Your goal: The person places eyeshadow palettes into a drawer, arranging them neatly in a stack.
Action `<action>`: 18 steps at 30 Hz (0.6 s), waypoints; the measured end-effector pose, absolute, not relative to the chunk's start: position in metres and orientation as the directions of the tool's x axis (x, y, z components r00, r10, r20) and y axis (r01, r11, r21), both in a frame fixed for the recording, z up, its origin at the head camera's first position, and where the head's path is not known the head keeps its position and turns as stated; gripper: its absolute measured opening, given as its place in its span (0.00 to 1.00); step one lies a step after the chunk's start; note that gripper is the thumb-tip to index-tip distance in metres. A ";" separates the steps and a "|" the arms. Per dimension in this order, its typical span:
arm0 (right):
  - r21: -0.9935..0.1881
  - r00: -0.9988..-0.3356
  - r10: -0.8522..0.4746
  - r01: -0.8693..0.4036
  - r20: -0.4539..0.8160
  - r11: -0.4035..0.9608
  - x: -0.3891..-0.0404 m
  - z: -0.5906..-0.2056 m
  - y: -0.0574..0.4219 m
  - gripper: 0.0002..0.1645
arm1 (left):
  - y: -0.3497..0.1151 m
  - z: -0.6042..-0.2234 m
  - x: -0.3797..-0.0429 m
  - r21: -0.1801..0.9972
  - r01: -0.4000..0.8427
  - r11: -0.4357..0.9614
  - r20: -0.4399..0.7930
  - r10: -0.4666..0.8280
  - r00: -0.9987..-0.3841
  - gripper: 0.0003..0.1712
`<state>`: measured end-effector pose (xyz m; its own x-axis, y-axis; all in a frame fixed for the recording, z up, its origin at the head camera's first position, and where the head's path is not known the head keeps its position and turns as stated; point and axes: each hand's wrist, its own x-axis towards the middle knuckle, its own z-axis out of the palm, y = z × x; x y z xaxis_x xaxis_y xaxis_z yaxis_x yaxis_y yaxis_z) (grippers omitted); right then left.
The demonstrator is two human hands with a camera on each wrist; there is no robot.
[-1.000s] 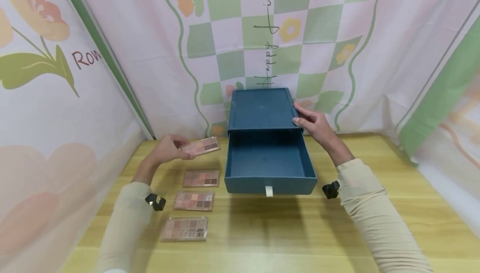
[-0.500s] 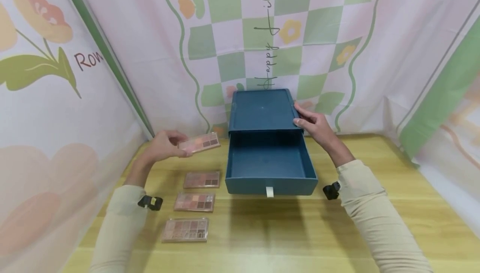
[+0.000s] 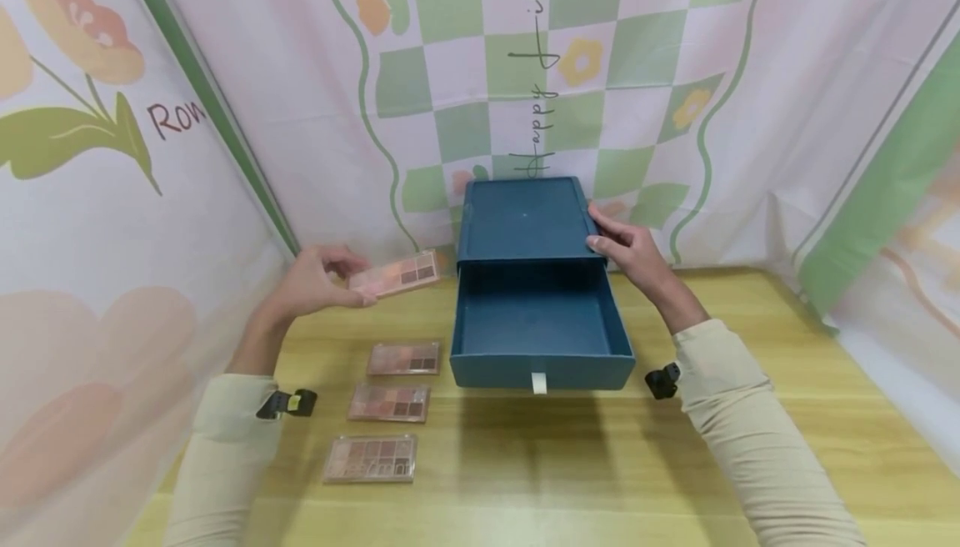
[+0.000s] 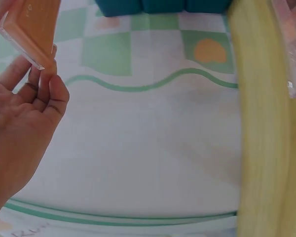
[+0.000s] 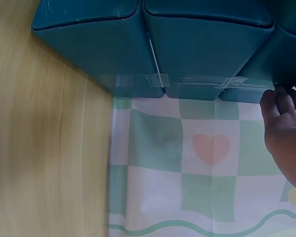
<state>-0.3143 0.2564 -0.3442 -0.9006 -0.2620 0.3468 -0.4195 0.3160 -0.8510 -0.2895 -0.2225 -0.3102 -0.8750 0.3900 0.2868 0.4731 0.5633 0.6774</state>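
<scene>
In the head view my left hand [image 3: 311, 280] pinches one end of an eyeshadow palette [image 3: 397, 274], tilted and raised over the table's back left. The left wrist view shows the orange-tinted palette [image 4: 32, 29] between thumb and fingers. A dark teal drawer unit [image 3: 525, 218] stands at the back middle, with its top drawer [image 3: 542, 372] pulled out and nothing visible inside. My right hand [image 3: 633, 255] rests its fingers against the unit's upper right edge; in the right wrist view the fingertips of the right hand [image 5: 288, 123] touch its side.
Left of the drawer, an upper palette [image 3: 403, 358], a middle palette [image 3: 387, 403] and a lower palette [image 3: 370, 459] lie in a column on the wooden table [image 3: 525, 489]. A patterned curtain [image 3: 420, 113] hangs close behind the unit. Tape [image 5: 197, 81] crosses the unit's stacked sections.
The left hand has lifted the eyeshadow palette higher and shifted slightly left and back. The right hand and the drawer unit stay where they were.
</scene>
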 end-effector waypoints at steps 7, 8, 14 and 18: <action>-0.850 -0.899 -0.260 -0.423 0.351 0.314 -0.314 -0.343 0.257 0.35 | -0.212 -0.294 -0.281 0.600 0.554 0.577 0.331 0.451 -0.829 0.25; -0.849 -0.899 -0.260 -0.423 0.352 0.316 -0.314 -0.342 0.257 0.35 | -0.209 -0.292 -0.279 0.591 0.566 0.574 0.335 0.463 -0.820 0.25; -0.847 -0.907 -0.252 -0.410 0.339 0.338 -0.315 -0.342 0.256 0.35 | -0.189 -0.280 -0.272 0.553 0.606 0.572 0.341 0.508 -0.791 0.26; -0.845 -0.907 -0.251 -0.411 0.339 0.342 -0.315 -0.343 0.255 0.35 | -0.175 -0.274 -0.268 0.541 0.618 0.571 0.340 0.524 -0.781 0.26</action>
